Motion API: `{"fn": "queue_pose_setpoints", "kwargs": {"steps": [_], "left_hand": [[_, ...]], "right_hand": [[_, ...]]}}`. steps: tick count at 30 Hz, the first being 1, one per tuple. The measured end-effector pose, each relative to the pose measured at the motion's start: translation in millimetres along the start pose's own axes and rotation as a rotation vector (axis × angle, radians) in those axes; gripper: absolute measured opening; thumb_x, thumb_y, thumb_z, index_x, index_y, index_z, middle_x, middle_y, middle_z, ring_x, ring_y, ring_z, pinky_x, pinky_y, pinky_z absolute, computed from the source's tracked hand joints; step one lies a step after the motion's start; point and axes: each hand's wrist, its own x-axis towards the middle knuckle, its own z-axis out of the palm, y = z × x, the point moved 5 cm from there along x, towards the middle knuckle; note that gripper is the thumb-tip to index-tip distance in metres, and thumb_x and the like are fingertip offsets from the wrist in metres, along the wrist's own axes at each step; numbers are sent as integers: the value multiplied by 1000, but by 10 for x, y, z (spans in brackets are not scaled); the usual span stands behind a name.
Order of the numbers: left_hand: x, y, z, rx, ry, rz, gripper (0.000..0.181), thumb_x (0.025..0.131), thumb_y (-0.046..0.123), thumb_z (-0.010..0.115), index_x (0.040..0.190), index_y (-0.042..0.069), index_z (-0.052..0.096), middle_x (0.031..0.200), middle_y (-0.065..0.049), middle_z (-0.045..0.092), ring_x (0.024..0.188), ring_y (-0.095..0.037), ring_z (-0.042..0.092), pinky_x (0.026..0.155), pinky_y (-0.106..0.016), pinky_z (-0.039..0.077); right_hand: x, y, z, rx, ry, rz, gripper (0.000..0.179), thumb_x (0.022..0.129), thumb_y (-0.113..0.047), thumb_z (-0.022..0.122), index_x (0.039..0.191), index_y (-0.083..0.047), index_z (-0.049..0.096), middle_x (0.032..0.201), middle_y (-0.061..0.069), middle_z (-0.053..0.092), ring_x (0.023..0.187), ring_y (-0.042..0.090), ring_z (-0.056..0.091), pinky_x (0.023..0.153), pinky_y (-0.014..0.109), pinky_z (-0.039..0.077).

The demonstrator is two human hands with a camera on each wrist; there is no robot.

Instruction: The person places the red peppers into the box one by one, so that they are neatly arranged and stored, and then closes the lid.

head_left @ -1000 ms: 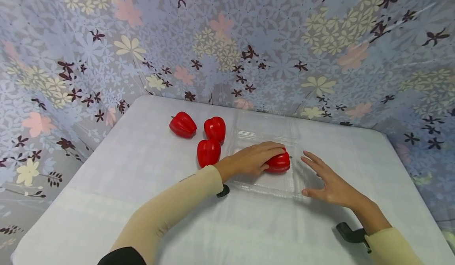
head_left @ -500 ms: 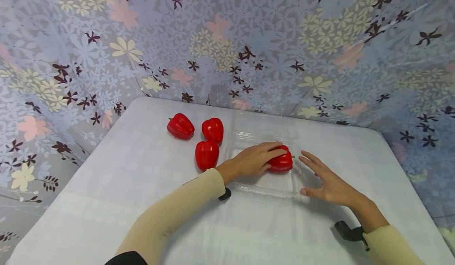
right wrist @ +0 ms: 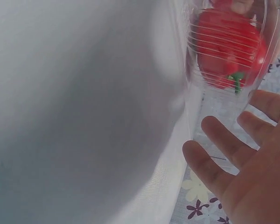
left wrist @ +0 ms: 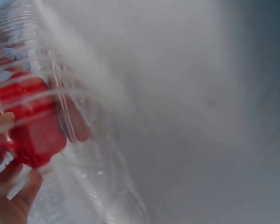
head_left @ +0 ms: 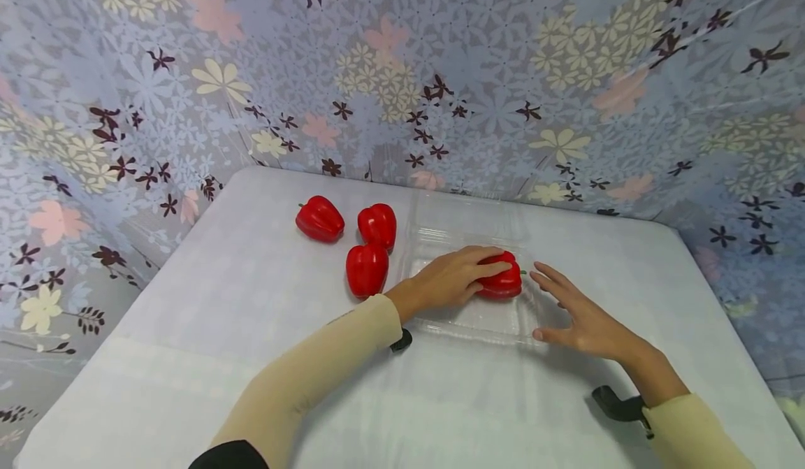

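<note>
Your left hand (head_left: pixel 449 280) grips the red pepper (head_left: pixel 506 284), now slid farther right inside the clear container (head_left: pixel 478 333), so it looks nearly placed; your right hand (head_left: pixel 585 322) is spread just beside, holding nothing

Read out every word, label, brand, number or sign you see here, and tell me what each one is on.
No text can be read.
Left sleeve: a faint dark mark near the cuff, too small to tell whether it is lettering.
Red pepper in the left hand, clear plastic container: no lettering shows.
</note>
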Motion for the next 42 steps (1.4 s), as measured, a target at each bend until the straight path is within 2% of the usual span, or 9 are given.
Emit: {"fn": "queue_pose_setpoints", "kwargs": {"steps": [6, 11, 26, 30, 34, 38, 40, 42], "left_hand": [[9, -39, 10, 3, -12, -10, 61, 96, 22, 64, 152, 24, 41, 160, -2, 36, 148, -19, 36, 117, -29, 39], [19, -63, 4, 13, 14, -13, 61, 96, 23, 64, 152, 24, 41, 160, -2, 37, 147, -19, 37, 116, -29, 40], [36, 34, -54, 18, -1, -6, 64, 95, 24, 66, 153, 23, 39, 161, -2, 35, 147, -19, 36, 115, -32, 43], [12, 44, -128, 24, 21, -20, 65, 95, 24, 66, 153, 24, 38, 161, 0, 35, 148, -19, 36, 115, -33, 43], [-75, 44, -257, 4, 49, -51, 68, 93, 24, 68, 153, 25, 37, 162, 2, 34, 148, -18, 36, 114, -35, 44], [-232, 38, -391, -23, 73, -64, 70, 92, 24, 70, 153, 24, 37, 163, 2, 32, 149, -18, 35, 116, -35, 41], [-347, 34, -461, -24, 114, -46, 66, 92, 22, 69, 152, 23, 40, 162, 1, 35, 148, -18, 36, 117, -33, 41], [-492, 35, -543, -25, 183, -11, 61, 93, 20, 68, 149, 20, 45, 159, -1, 40, 145, -18, 40, 116, -32, 41]], "right_hand": [[41, -26, -11, -1, -14, -15, 91, 84, -29, 78, 155, -3, 27, 163, 23, 18, 144, 50, 26, 99, 77, 38], [79, -27, -40, -17, -19, -17, 91, 83, -31, 79, 155, -4, 29, 164, 22, 18, 146, 50, 23, 101, 77, 34], [35, 3, -21, -43, -7, 32, 93, 81, -32, 80, 155, -5, 29, 164, 20, 19, 146, 50, 22, 103, 81, 26], [19, 13, -12, -66, 3, 45, 94, 79, -33, 80, 155, -7, 31, 164, 20, 20, 145, 50, 23, 102, 82, 25], [13, 0, -18, -80, 5, 51, 94, 79, -34, 80, 155, -9, 31, 164, 19, 20, 145, 50, 23, 102, 83, 25], [9, -19, -32, -73, 5, 44, 93, 79, -34, 79, 155, -9, 31, 164, 20, 20, 145, 50, 23, 101, 83, 25], [3, -26, -34, -68, 5, 38, 92, 79, -33, 79, 155, -8, 31, 163, 19, 21, 145, 50, 23, 101, 83, 25], [-9, -27, -32, -71, 6, 34, 92, 80, -33, 79, 154, -8, 32, 163, 20, 21, 145, 50, 23, 101, 83, 25]]}}
